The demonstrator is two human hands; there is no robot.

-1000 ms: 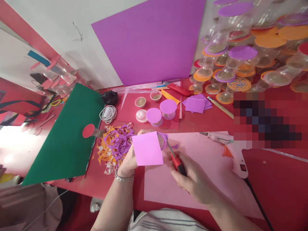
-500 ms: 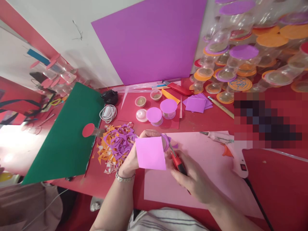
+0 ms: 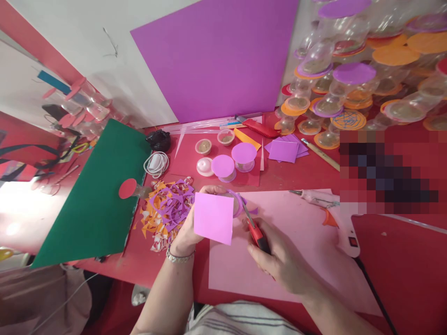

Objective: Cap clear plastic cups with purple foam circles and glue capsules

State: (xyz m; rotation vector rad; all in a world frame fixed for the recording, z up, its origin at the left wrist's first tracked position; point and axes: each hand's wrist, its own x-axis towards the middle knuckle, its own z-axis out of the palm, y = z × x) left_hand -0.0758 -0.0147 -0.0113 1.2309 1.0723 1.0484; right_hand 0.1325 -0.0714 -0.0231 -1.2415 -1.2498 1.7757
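Left hand (image 3: 188,230) raised over the work area, fingers curled and closed on a lilac square (image 3: 213,217), or on whatever is fixed behind it; exact contact hidden. Square's flat face tips up toward the wearer. Not visibly long either way; its upper edge dips slightly toward the right.

Purple-rimmed clear disc (image 3: 236,203) shows past the square's upper right edge; whether the two are joined, cannot tell.

Right hand (image 3: 277,260) wrapped around the handle of a red-and-black cutting tool (image 3: 257,235). Type of tool unclear. Long axis slants from the palm forward and leftward, metal tip just beside the square's right edge and overlapping the disc's rim in view. Contact between tip and rim: cannot tell.

Key relation: square lies left of the right hand, a narrow gap between its right edge and the tool. Left hand is the nearer, right against it.

Below both: pale pink sheet (image 3: 244,272) on the red surface (image 3: 289,177). Scrap heap (image 3: 171,204) beyond the left wrist; glue gun (image 3: 344,225) to the right.
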